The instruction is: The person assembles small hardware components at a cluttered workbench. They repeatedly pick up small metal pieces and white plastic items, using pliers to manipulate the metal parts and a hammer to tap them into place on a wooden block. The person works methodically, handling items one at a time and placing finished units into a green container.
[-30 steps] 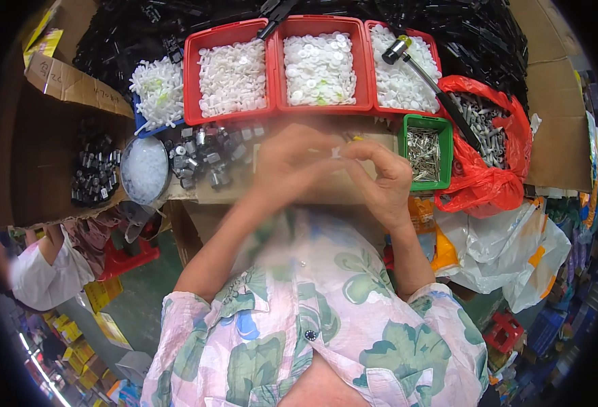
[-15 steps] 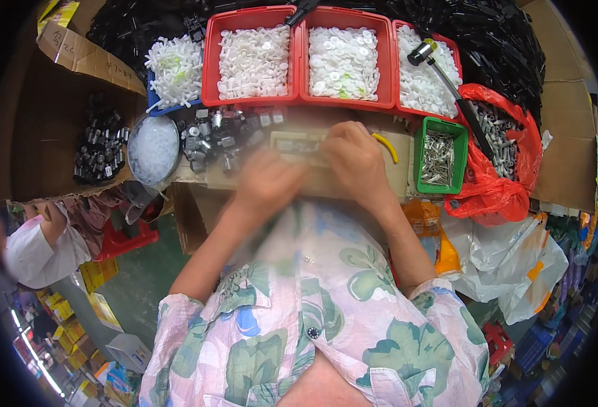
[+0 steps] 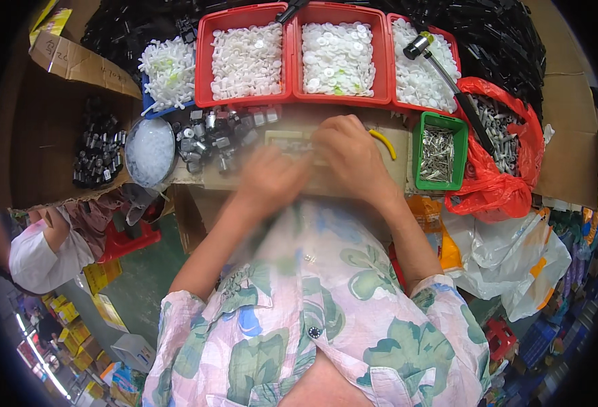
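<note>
At the near edge of the bench both my hands work close together over a pale block-like fixture, partly covered by them. My left hand is smeared by motion, so its fingers do not read clearly. My right hand is closed, fingers curled down beside the fixture; whatever it pinches is hidden. Just right of it lies a curved yellow piece, perhaps a tool handle. Left of the fixture is a pile of small metal-and-black parts. A green bin of slim metal pins stands to the right.
Red bins of white plastic parts line the back. A hammer rests across the right bin and a red plastic bag of grey parts. At left are a clear bowl and a cardboard box. Another person's arm shows far left.
My right hand has tipped slightly inward, toward the left hand. The left hand stays blurred in about the same place. The whole view has shifted a little.
</note>
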Available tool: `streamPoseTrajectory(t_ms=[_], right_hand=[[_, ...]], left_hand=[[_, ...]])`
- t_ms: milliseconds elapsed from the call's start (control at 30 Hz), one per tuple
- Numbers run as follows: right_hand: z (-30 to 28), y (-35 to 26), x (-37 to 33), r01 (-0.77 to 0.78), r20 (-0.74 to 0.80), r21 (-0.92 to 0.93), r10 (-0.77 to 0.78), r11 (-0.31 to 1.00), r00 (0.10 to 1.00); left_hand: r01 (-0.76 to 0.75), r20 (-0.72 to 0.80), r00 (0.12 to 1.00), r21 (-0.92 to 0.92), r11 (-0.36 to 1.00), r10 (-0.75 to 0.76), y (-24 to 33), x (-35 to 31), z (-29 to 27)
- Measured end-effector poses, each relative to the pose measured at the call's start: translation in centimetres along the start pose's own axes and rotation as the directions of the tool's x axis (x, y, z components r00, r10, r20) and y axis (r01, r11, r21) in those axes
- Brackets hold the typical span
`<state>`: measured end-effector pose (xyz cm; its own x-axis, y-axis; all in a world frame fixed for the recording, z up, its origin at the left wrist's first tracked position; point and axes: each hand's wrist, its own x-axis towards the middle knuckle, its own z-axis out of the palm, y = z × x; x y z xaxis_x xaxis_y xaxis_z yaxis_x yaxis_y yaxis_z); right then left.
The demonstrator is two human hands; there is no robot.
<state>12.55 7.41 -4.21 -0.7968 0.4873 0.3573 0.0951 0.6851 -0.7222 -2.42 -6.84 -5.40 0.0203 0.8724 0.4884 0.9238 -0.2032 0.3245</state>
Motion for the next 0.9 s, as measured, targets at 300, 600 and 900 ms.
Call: streamPoseTrajectory(t_ms=[300, 600, 900], right_hand=[[-0.1, 0.8, -1.5, 0.129, 0.048, -0.28, -0.12, 0.951, 0.992], [-15.2, 1.8, -3.3, -0.231, -0.332, -0.494, 0.063, 0.838, 0.941], [-26.5, 9.0, -11.1, -0.441, -0.239, -0.735, 0.411, 0.515, 0.88]], left_hand=[[0.024, -0.008, 1.0, -0.014, 1.0, -0.025, 0.4, 0.4, 0.2], [0.104, -0.012, 0.994, -0.059, 0.993, -0.105, 0.9, 0.6, -0.3], [0.161, -0.121, 0.978, -0.086, 0.983, -0.171, -2.4, 1.9, -3.8]])
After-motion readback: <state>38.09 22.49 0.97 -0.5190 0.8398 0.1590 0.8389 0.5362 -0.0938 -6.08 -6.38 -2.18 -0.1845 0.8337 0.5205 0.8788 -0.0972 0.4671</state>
